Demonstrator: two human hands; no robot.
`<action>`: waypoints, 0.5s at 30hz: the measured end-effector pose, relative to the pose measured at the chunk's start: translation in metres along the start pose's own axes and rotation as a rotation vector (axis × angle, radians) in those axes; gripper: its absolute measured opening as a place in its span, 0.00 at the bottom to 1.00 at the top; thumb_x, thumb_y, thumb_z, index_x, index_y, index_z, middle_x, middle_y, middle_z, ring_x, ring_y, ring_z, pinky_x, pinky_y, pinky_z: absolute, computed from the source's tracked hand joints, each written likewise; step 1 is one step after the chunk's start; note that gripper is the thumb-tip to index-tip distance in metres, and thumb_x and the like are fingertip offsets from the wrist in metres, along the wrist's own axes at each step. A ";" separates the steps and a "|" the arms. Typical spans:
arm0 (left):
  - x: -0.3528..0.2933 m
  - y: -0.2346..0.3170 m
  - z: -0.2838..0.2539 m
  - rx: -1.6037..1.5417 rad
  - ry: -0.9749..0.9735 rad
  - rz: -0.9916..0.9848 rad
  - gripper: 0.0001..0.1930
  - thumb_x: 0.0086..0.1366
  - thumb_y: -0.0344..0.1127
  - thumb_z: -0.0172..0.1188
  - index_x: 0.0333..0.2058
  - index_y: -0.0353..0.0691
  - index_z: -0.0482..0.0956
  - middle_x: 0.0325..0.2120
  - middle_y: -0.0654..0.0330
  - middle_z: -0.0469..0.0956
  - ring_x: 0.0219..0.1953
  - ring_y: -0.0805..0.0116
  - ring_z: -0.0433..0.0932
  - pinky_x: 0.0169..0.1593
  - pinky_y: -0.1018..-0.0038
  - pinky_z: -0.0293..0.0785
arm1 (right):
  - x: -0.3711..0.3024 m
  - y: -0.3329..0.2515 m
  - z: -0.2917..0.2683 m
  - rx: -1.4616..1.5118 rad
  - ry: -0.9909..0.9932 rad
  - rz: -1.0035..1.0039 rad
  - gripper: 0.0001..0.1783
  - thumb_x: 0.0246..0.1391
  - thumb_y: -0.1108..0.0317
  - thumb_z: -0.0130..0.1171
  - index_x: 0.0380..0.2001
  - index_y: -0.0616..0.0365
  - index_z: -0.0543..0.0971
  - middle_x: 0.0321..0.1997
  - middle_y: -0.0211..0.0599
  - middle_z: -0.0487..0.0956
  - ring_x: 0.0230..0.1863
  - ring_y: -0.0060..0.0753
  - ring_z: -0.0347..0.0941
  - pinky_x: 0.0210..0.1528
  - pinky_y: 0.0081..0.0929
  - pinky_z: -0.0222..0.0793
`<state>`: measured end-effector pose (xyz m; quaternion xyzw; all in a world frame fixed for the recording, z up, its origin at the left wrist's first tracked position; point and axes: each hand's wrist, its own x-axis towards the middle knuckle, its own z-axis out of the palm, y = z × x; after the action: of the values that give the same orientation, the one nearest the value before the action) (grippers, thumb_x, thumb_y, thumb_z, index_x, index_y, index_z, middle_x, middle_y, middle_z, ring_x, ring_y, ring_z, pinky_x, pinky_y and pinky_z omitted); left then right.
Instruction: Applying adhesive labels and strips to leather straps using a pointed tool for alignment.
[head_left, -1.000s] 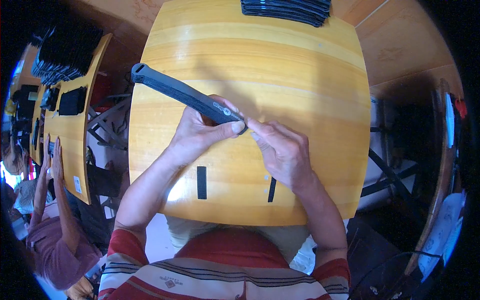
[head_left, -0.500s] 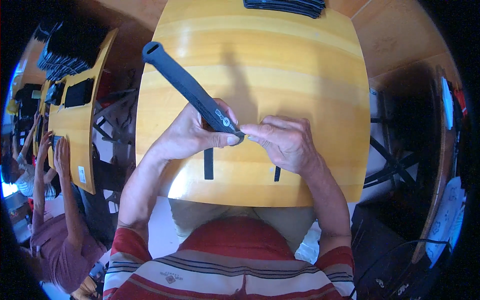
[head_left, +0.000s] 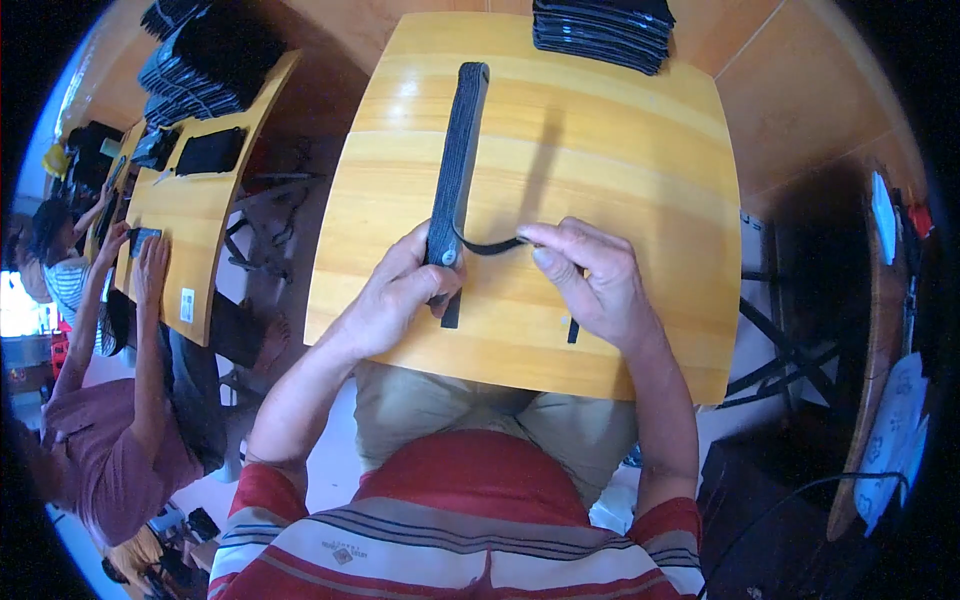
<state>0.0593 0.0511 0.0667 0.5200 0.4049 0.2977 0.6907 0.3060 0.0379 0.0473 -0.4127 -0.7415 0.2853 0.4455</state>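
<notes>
My left hand [head_left: 388, 300] grips the lower end of a long bundle of black fabric straps [head_left: 460, 150]. The bundle stands up and away from me, its layers stacked closely, with a small pale printed mark near my thumb. From its lower end a single black strip [head_left: 488, 248] curves across to the right. My right hand [head_left: 592, 282] pinches the tip of that strip between thumb and fingers. Below my left hand a short black strap piece [head_left: 451, 311] shows, and a narrow black piece [head_left: 573, 330] is partly hidden beside my right hand.
The yellow wooden table [head_left: 380, 180] has a stack of folded black items [head_left: 603, 38] at its far edge. On the left, another person's hands [head_left: 150, 265] work at a second table [head_left: 190, 230] bearing black stacks. Dark metal legs [head_left: 785, 320] stand at right.
My right hand has drawn a strip out rightward, away from the bundle. The bundle has swung from leaning left to nearly upright in view. The whole view has shifted.
</notes>
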 end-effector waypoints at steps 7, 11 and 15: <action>-0.037 -0.009 0.024 -0.026 0.099 0.057 0.09 0.70 0.38 0.50 0.40 0.39 0.67 0.24 0.67 0.66 0.23 0.80 0.65 0.26 0.81 0.65 | -0.015 -0.062 0.023 0.059 -0.018 -0.084 0.18 0.47 0.74 0.71 0.43 0.57 0.81 0.35 0.40 0.80 0.27 0.37 0.80 0.28 0.30 0.77; -0.052 -0.017 0.030 0.025 0.095 0.130 0.11 0.74 0.41 0.50 0.43 0.39 0.67 0.24 0.70 0.65 0.23 0.84 0.63 0.24 0.83 0.61 | -0.031 -0.060 0.056 0.018 0.201 -0.275 0.13 0.48 0.77 0.70 0.39 0.60 0.83 0.39 0.38 0.80 0.29 0.27 0.78 0.29 0.23 0.74; -0.067 -0.020 0.026 0.079 0.044 0.088 0.10 0.74 0.40 0.50 0.42 0.39 0.68 0.26 0.69 0.66 0.26 0.82 0.65 0.28 0.80 0.64 | -0.037 -0.069 0.065 0.113 0.240 -0.268 0.09 0.52 0.77 0.67 0.38 0.61 0.83 0.37 0.40 0.81 0.28 0.25 0.76 0.28 0.22 0.72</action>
<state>0.0487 -0.0228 0.0673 0.5572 0.4084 0.3229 0.6469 0.2324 -0.0321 0.0572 -0.3156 -0.7140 0.2135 0.5873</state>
